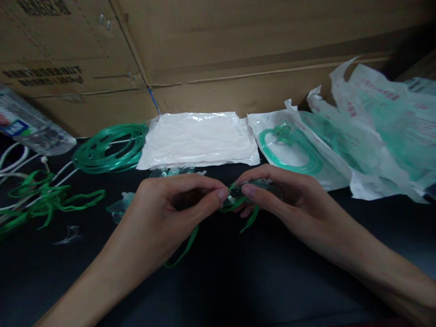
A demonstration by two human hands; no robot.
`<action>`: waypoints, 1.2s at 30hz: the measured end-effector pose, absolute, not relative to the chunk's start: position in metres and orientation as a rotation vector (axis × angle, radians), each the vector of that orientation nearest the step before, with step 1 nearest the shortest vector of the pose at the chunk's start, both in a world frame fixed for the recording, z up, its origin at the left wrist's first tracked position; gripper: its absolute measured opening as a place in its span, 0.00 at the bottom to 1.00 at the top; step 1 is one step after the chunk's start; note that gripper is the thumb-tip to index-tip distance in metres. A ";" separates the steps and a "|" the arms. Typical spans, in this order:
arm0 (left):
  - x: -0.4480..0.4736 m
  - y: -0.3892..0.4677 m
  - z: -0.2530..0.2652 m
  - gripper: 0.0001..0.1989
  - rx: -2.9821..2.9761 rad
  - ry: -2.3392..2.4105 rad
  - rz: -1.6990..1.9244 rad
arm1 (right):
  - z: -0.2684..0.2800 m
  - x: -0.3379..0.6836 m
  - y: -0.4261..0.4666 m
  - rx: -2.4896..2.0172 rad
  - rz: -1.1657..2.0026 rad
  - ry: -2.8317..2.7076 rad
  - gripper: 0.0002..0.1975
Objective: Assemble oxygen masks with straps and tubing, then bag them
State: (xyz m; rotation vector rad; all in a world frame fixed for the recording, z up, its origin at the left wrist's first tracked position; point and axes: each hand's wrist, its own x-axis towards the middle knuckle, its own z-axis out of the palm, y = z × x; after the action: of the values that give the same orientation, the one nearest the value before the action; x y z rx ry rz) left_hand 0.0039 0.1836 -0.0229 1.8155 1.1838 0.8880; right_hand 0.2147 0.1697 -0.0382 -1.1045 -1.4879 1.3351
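My left hand (173, 204) pinches a thin green elastic strap (251, 220) between thumb and forefinger, at the edge of a clear greenish plastic mask (265, 184). My right hand (293, 195) grips that mask between thumb and fingers, close against the left fingertips. One strap end dangles below the right fingers, and a longer green length hangs under my left hand. Much of the mask is hidden by the right hand. Just behind the left hand lie clear plastic parts (175, 171), and another clear piece (122, 206) sits by the left wrist.
Against a cardboard box (255, 27) lie a coil of green tubing (109, 150), a white package (199, 141) and a bagged tube set (293, 150). Torn wrappers (381, 122) pile at right. At left are a plastic bottle (37, 122) and tangled green straps (51, 195) with white cords.
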 end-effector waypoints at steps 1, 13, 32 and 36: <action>0.004 0.184 -0.022 0.05 1.834 1.194 0.870 | -0.038 0.215 0.169 -1.104 1.333 -1.485 0.07; 0.002 0.184 -0.026 0.05 1.868 1.224 0.836 | -0.038 0.216 0.167 -1.214 1.147 -1.643 0.06; 0.005 0.184 -0.026 0.06 1.743 1.270 0.896 | -0.038 0.216 0.165 -1.233 1.138 -1.688 0.09; 0.004 0.181 -0.025 0.04 1.775 1.295 0.871 | -0.039 0.214 0.164 -1.229 1.080 -1.720 0.07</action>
State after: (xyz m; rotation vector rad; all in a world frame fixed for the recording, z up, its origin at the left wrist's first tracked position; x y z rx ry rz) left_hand 0.0039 0.1811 -0.0252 1.7745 1.2947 0.8714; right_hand 0.2145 0.1641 -0.0387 -1.2290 -1.7198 1.0795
